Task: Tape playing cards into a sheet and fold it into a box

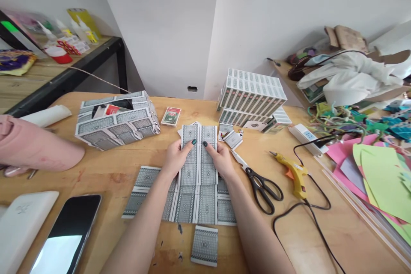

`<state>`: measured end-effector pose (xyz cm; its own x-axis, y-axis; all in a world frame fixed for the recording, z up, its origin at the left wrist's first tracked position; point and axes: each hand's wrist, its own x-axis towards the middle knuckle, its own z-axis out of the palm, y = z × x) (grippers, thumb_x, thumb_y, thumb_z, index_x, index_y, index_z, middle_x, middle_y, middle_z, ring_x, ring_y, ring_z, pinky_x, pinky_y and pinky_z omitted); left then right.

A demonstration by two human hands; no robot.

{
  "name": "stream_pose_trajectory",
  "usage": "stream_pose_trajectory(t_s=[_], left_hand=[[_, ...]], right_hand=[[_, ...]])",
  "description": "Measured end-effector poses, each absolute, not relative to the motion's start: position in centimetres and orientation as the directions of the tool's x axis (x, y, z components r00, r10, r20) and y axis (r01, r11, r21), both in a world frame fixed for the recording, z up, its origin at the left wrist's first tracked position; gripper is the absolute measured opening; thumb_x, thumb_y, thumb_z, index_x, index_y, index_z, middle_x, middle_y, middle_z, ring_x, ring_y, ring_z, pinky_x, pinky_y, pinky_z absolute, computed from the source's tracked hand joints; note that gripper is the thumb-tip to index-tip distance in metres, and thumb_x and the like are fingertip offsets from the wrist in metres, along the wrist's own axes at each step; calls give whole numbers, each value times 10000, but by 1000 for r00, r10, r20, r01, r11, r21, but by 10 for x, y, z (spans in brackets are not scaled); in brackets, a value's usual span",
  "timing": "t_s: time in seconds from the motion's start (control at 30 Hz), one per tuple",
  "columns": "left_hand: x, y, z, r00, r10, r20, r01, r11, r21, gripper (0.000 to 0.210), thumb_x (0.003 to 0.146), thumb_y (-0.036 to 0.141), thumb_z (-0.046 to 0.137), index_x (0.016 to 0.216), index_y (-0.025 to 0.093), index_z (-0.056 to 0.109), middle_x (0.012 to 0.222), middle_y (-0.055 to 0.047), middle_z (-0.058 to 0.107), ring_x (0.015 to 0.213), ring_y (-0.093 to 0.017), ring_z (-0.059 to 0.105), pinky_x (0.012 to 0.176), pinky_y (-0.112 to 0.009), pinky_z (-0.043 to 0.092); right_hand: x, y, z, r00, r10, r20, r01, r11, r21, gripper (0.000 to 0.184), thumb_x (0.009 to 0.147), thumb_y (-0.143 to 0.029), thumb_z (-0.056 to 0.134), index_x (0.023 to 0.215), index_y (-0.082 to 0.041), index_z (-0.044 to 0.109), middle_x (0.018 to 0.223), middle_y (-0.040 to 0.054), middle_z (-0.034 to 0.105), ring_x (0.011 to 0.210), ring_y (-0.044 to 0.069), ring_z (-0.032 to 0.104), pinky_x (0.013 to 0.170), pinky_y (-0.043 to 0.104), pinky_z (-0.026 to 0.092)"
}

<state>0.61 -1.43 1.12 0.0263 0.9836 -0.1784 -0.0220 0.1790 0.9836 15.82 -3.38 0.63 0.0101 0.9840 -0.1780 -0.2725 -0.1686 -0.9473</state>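
Observation:
My left hand (175, 154) and my right hand (222, 157) grip the two sides of a panel of playing cards (198, 165), thumbs on its patterned grey backs. Its cards sit edge to edge in two columns. Under and around the panel's lower end, more cards (184, 209) form a wide sheet on the table. A single small card piece (204, 246) lies nearer to me. Just beyond my right hand are some loose cards (233, 138) and black-handled scissors (261, 188). My fingers behind the panel are hidden.
A card-covered box (118, 122) stands back left, beside a card pack (171, 116). Stacked card packs (252, 96) rise back right. A yellow glue gun (295, 175) with its cable, a power strip (308, 139) and coloured paper (382, 175) lie right; a phone (66, 233) and pink roll (38, 145) left.

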Motion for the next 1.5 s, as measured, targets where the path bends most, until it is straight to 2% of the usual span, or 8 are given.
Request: stream_pose_trajectory(t_s=[0.23,0.57,0.9,1.1,1.17,1.33,1.4,1.5], left_hand=[[3,-15,11,70,978,-197,-14,198,980,481,638,488,712,959,131,675,954,-110,714,916,-268,646,782,-366,502],[0,-15,16,143,959,-244,45,240,970,465,659,442,715,999,130,658,1055,-118,691,919,-265,654,783,-365,514],[-2,-15,17,180,948,-263,26,263,964,495,607,447,747,977,125,676,968,-123,714,918,-285,653,821,-418,504],[9,-17,18,70,966,-249,-112,256,960,466,599,412,763,973,147,675,1041,-106,697,928,-260,651,819,-381,505],[10,-15,16,18,969,-248,-154,248,957,447,601,415,762,951,149,680,1034,-101,699,938,-254,647,824,-367,500],[1,-7,14,-131,961,-245,-326,192,926,477,637,473,721,982,150,657,956,-88,712,905,-238,653,799,-345,502],[-3,-6,17,-71,970,-231,-327,196,924,494,680,515,668,1013,150,645,933,-80,712,893,-233,652,794,-344,500],[-6,-10,22,108,971,-215,-172,231,958,472,688,502,667,1003,150,656,928,-71,712,887,-229,645,800,-340,492]], right_hand=[[160,-36,6,-55,977,-208,-244,-215,-946,345,681,-465,687,888,-189,701,844,32,731,727,219,670,662,330,515],[163,-36,7,-102,976,-190,-167,-205,-964,296,686,-428,689,851,-183,709,903,46,730,778,230,673,722,367,523],[167,-36,10,-162,965,-206,-117,-226,-967,292,685,-424,692,850,-184,707,873,38,729,795,223,669,727,356,525],[160,-36,11,-91,976,-199,-199,-214,-956,336,712,-437,670,946,-196,679,927,37,719,834,223,668,778,360,520],[160,-37,13,-119,971,-208,-225,-230,-947,359,721,-445,662,983,-199,660,956,36,712,848,220,665,781,350,518],[164,-38,10,-242,944,-223,-124,-258,-958,354,706,-460,669,918,-175,660,884,27,716,784,205,655,715,318,510],[162,-37,8,-190,964,-184,-126,-210,-969,341,724,-463,651,913,-180,660,899,26,714,816,205,652,749,320,505],[159,-34,7,-35,994,-100,-190,-105,-976,364,750,-472,622,991,-200,649,1006,32,700,932,215,637,865,345,480]])
